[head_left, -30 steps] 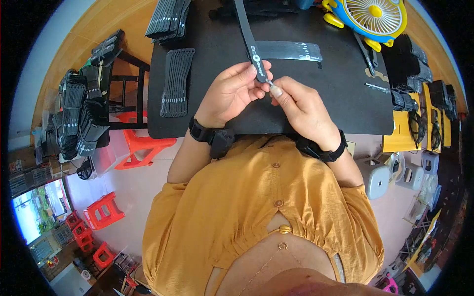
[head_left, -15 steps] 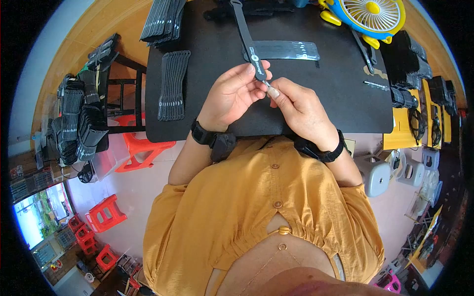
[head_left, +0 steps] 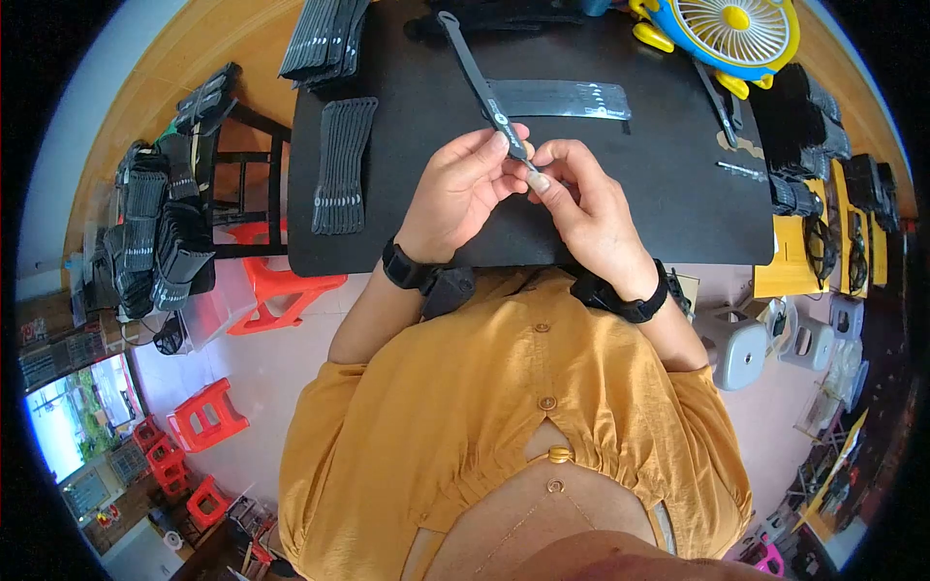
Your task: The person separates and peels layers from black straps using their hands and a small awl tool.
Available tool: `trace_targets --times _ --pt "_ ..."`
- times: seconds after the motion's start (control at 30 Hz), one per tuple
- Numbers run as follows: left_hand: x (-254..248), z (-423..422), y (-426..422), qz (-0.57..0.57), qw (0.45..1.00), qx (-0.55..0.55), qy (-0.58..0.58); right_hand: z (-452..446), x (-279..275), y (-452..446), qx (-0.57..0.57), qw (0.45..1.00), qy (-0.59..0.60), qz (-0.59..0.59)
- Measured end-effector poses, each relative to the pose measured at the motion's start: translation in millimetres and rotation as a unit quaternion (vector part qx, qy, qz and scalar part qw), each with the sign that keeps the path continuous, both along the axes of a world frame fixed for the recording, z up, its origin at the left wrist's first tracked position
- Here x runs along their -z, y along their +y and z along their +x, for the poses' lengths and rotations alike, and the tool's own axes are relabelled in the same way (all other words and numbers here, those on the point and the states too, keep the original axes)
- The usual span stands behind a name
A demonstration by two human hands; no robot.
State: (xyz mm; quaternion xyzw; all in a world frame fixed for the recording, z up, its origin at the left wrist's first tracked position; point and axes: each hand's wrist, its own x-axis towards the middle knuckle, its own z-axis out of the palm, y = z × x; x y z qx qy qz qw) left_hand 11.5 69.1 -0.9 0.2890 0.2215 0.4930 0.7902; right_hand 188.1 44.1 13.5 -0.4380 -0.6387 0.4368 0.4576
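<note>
My left hand (head_left: 448, 194) is closed on a long black strap (head_left: 469, 74) with white print, thumb on top near its lower end. The strap slants up and away over the table, and its far end is rounded with a slot. My right hand (head_left: 593, 215) pinches the strap's near tip between thumb and fingers; a small pale bit shows there, too small to name. Beyond the hands lies an overlapped row of black straps (head_left: 557, 98) with white print. A neat fanned bundle of straps (head_left: 341, 167) rests on the left of the table.
The black table (head_left: 668, 208) holds a taller strap stack (head_left: 324, 41) at back left and a blue-yellow fan (head_left: 734, 21) at back right. More straps (head_left: 145, 228) are piled left, beside a red stool (head_left: 276, 295). A grey stool (head_left: 733, 347) stands right.
The strap's far end has swung slightly left and toward me. My right index finger has lifted and bent, while the thumb stays at the strap's tip.
</note>
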Motion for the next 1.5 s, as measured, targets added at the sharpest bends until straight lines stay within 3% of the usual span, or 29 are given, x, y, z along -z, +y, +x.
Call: trace_targets --times 0.23,0.33,0.4,0.6,0.77,0.83,0.87,0.93,0.97,1.1,1.5 --pt "-6 -1 -1 0.001 0.999 -0.016 0.043 -4 -10 -3 0.05 0.998 -0.033 -0.02" --pt "-6 -2 -2 -0.005 0.998 -0.015 0.053 -3 -9 -1 0.026 0.999 -0.042 0.023" --pt "-6 -1 -3 -0.008 0.998 -0.018 0.053 -2 1 4 0.021 0.983 -0.105 0.149" --pt "7 -6 2 0.006 0.998 -0.007 0.054 -7 20 12 -0.035 0.998 0.042 0.037" --pt "-7 -3 1 0.015 0.991 -0.025 0.128 -2 14 11 -0.019 0.999 0.019 0.041" --pt "-17 -1 -4 0.094 0.891 -0.093 0.435 -1 7 9 -0.01 0.999 0.011 0.042" --pt "-19 2 -6 0.098 0.89 -0.095 0.436 -1 3 8 -0.003 0.999 0.006 0.042" --pt "-24 6 -11 0.313 0.766 -0.242 0.506 -2 -4 5 0.003 0.999 0.001 0.045" --pt "-29 6 -13 0.321 0.748 -0.217 0.539 -3 -8 2 -0.003 0.999 0.015 0.036" --pt "-22 5 -12 0.374 0.754 -0.211 0.497 -4 -11 0 -0.025 0.998 0.061 0.014" --pt "3 11 -11 0.385 0.766 -0.231 0.46 -9 -2 0 -0.024 0.993 0.115 -0.009"
